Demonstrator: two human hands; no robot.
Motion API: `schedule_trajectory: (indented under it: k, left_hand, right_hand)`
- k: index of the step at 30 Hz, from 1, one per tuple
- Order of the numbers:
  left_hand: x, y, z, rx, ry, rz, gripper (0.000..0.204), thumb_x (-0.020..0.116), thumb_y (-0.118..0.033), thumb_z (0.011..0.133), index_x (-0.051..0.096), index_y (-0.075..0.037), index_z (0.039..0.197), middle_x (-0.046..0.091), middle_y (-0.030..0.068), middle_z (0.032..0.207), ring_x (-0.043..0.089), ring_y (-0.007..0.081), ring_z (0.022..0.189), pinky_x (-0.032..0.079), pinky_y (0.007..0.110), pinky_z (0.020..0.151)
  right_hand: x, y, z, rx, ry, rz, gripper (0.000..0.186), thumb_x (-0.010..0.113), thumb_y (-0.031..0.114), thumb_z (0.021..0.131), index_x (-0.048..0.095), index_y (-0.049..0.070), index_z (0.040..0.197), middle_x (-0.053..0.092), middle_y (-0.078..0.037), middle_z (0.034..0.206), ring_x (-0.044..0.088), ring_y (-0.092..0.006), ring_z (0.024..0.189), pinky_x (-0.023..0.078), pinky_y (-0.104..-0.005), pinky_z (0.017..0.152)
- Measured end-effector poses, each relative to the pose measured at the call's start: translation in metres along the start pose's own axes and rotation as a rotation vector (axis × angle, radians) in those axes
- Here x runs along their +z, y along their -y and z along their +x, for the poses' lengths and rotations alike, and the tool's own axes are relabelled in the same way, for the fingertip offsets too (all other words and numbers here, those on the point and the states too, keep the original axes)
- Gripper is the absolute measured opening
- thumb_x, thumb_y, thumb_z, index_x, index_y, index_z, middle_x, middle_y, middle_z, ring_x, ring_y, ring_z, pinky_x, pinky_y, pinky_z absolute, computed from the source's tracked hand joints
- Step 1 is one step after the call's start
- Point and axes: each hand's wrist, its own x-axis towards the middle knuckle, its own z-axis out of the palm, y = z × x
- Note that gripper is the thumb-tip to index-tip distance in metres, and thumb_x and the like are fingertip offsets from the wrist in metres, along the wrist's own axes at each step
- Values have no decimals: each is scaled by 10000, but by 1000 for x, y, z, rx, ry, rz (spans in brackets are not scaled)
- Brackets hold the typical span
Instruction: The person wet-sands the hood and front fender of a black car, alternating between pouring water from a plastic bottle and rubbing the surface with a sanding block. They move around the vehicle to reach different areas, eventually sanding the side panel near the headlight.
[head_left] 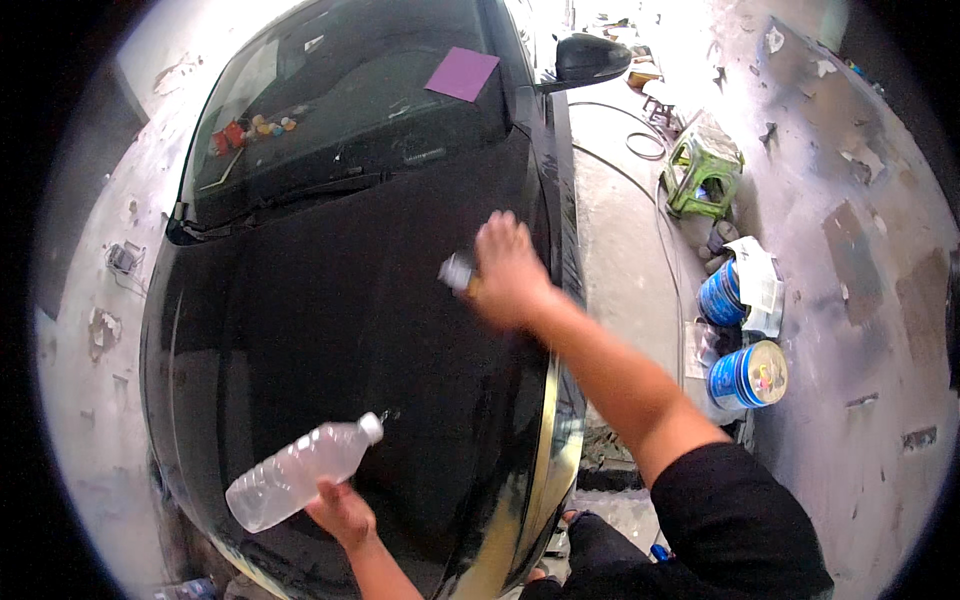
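Observation:
My left hand [342, 512] grips a clear plastic bottle [292, 478] from below. The bottle lies tilted over the black car hood [300, 330], its white cap pointing up and to the right, with a few drops of liquid just past it. Farther off, my right hand [508, 265] rests on the right side of the hood, blurred by motion. A small grey-white block [457, 272] sticks out at its left, pressed under the palm and thumb; its exact kind is too smeared to make out.
A purple square sheet [462, 74] lies on the windshield [340, 100]. The side mirror [590, 61] juts out at the far right. On the floor to the right stand a green stool [704, 165], blue paint buckets [747, 376] and a loose hose [645, 147].

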Motion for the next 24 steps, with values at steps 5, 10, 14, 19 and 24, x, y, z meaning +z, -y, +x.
schedule_trajectory:
  k: [5, 10, 14, 19, 24]
  left_hand:
    - [126, 12, 33, -38, 20, -116, 762, 855, -313, 817, 432, -81, 1407, 540, 79, 1325, 508, 244, 1272, 361, 428, 1148]
    - [153, 25, 49, -12, -30, -153, 763, 859, -273, 815, 426, -105, 1421, 539, 54, 1335, 522, 236, 1263, 383, 421, 1132]
    - [159, 42, 31, -73, 2, -126, 807, 854, -339, 812, 408, -98, 1440, 538, 75, 1371, 533, 274, 1271, 436, 445, 1097]
    - [134, 42, 17, -62, -51, -170, 777, 819, -363, 843, 412, -75, 1439, 537, 84, 1387, 520, 278, 1296, 416, 449, 1122]
    - [102, 33, 2, -81, -120, -133, 740, 806, -338, 859, 424, -74, 1435, 533, 83, 1399, 543, 280, 1277, 452, 437, 1092]
  right_hand:
    - [-7, -73, 109, 167, -135, 120, 900, 335, 588, 1012, 131, -107, 1546, 74, -318, 1628, 28, -425, 1537, 51, -486, 1250]
    - [31, -6, 11, -454, -154, 173, 910, 510, 546, 953, 247, -127, 1507, 179, -315, 1610, 107, -414, 1532, 73, -495, 1254]
    - [4, -90, 86, -22, -156, 68, 917, 428, 582, 988, 180, -109, 1536, 91, -303, 1633, 43, -416, 1538, 44, -488, 1252]
    - [-13, -28, 103, -191, -96, 45, 873, 524, 546, 946, 320, -121, 1471, 281, -328, 1564, 208, -448, 1496, 127, -498, 1247]
    - [-26, 2, 33, -567, 125, -12, 910, 487, 601, 961, 273, -84, 1521, 201, -291, 1613, 154, -382, 1530, 110, -471, 1255]
